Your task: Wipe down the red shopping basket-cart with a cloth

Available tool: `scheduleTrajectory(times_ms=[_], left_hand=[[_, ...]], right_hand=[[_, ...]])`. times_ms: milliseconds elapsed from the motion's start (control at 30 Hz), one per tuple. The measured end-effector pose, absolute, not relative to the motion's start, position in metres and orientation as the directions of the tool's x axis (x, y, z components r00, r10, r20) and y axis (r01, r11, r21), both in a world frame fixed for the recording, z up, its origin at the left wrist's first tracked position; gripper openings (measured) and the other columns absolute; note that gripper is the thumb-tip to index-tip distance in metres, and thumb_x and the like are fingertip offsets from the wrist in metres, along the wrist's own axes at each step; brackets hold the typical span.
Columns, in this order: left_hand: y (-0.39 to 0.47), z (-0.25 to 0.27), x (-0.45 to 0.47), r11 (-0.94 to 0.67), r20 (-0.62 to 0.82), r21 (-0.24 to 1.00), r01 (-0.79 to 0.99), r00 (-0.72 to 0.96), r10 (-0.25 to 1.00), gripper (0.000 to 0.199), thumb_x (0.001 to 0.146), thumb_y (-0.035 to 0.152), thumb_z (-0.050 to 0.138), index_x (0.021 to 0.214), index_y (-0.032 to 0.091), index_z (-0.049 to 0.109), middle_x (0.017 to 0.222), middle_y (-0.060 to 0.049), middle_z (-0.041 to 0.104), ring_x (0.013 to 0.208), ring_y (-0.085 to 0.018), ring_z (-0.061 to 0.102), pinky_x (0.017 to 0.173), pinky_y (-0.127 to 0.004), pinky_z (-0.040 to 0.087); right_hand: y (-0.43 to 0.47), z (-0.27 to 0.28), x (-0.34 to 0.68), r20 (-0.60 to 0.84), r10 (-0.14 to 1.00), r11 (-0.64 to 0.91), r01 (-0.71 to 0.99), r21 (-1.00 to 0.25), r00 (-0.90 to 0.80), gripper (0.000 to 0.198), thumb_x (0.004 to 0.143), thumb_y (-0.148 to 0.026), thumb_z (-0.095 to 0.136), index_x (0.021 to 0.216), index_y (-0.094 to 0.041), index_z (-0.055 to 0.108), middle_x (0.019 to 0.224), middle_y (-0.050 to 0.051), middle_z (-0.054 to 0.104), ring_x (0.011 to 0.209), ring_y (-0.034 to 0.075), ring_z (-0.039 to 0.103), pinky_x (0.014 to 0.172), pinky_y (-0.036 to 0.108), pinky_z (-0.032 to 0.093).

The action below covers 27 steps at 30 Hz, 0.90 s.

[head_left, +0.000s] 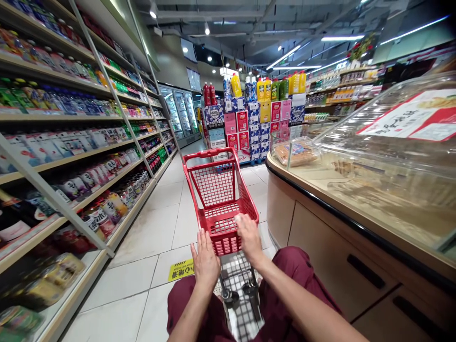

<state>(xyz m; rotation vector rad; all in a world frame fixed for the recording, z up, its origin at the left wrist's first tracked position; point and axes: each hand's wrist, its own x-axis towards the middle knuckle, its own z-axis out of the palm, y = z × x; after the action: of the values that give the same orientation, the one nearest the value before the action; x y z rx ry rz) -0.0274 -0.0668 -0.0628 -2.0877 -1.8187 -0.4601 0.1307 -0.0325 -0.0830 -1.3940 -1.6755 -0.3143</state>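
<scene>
A small red plastic shopping cart (245,197) with a mesh basket stands on the floor straight ahead, its handle bar at the far end. My left hand (206,261) is at the near left corner of the basket, fingers stretched out and close together, palm toward the basket. At the near right corner is my right hand (250,240), its fingers extended and slightly bent beside the rim. Whether either palm touches the plastic is hard to see. Two dark caster wheels (230,295) show below the basket, between my knees.
Drink shelves (67,116) run along the left. On the right stands a wooden counter (313,237) with clear covers and packaged food. Ahead, stacked drink cartons (242,128) carry bottles on top. A yellow floor sticker (181,270) lies left of the cart; glass-door fridges (181,114) stand farther back.
</scene>
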Motion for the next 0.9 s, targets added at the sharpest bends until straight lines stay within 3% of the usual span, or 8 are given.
scheduleTrajectory(times_ms=[167, 367, 567, 633, 800, 900], left_hand=[[-0.066, -0.063, -0.033, -0.129, 0.439, -0.071, 0.989, 0.147, 0.886, 0.069, 0.067, 0.009, 0.037, 0.135, 0.007, 0.023, 0.143, -0.013, 0.026, 0.133, -0.021, 0.02, 0.108, -0.048, 0.018], [-0.068, -0.063, -0.029, -0.134, 0.44, -0.038, 0.99, 0.137, 0.888, 0.071, 0.067, 0.01, 0.038, 0.135, 0.006, 0.021, 0.145, -0.014, 0.021, 0.134, -0.022, 0.018, 0.108, -0.049, 0.017], [-0.068, -0.062, -0.033, -0.137, 0.429, -0.075, 0.988, 0.156, 0.89, 0.07, 0.067, 0.009, 0.037, 0.135, 0.007, 0.022, 0.144, -0.013, 0.024, 0.134, -0.021, 0.018, 0.108, -0.05, 0.014], [-0.068, -0.063, -0.033, -0.133, 0.428, -0.074, 0.988, 0.152, 0.891, 0.071, 0.066, 0.009, 0.038, 0.135, 0.007, 0.022, 0.144, -0.013, 0.023, 0.134, -0.021, 0.018, 0.108, -0.051, 0.014], [-0.068, -0.063, -0.027, -0.121, 0.433, -0.043, 0.992, 0.127, 0.893, 0.07, 0.068, 0.011, 0.04, 0.135, 0.006, 0.022, 0.145, -0.014, 0.022, 0.134, -0.022, 0.016, 0.108, -0.05, 0.015], [-0.068, -0.061, -0.028, -0.127, 0.437, -0.049, 0.991, 0.136, 0.889, 0.067, 0.069, 0.012, 0.038, 0.135, 0.008, 0.025, 0.144, -0.013, 0.023, 0.134, -0.022, 0.019, 0.108, -0.051, 0.016]], right_hand=[[-0.033, -0.075, 0.095, 0.738, 0.649, 0.51, 0.826, -0.239, -0.187, 0.045, 0.085, -0.009, 0.036, 0.128, -0.021, 0.044, 0.131, 0.006, 0.047, 0.127, 0.019, 0.034, 0.101, 0.04, 0.033], [-0.031, -0.078, 0.157, 0.725, 0.682, 0.258, 0.894, -0.367, 0.101, 0.045, 0.085, -0.006, 0.032, 0.126, -0.015, 0.046, 0.131, 0.013, 0.046, 0.128, 0.023, 0.031, 0.1, 0.046, 0.032], [-0.034, -0.076, 0.096, 0.741, 0.648, 0.504, 0.828, -0.244, -0.175, 0.047, 0.084, -0.006, 0.035, 0.128, -0.019, 0.044, 0.131, 0.007, 0.046, 0.128, 0.018, 0.031, 0.102, 0.039, 0.032], [-0.034, -0.076, 0.116, 0.742, 0.653, 0.484, 0.836, -0.257, -0.151, 0.047, 0.085, -0.006, 0.034, 0.129, -0.021, 0.043, 0.132, 0.006, 0.046, 0.129, 0.018, 0.03, 0.102, 0.041, 0.031], [-0.032, -0.082, 0.16, 0.734, 0.67, 0.276, 0.882, -0.382, 0.108, 0.048, 0.085, -0.007, 0.031, 0.131, -0.019, 0.04, 0.134, 0.01, 0.042, 0.13, 0.021, 0.027, 0.102, 0.047, 0.029], [-0.033, -0.083, 0.124, 0.752, 0.659, 0.389, 0.864, -0.32, -0.018, 0.051, 0.084, -0.004, 0.031, 0.131, -0.018, 0.04, 0.133, 0.009, 0.043, 0.13, 0.019, 0.027, 0.103, 0.043, 0.03]])
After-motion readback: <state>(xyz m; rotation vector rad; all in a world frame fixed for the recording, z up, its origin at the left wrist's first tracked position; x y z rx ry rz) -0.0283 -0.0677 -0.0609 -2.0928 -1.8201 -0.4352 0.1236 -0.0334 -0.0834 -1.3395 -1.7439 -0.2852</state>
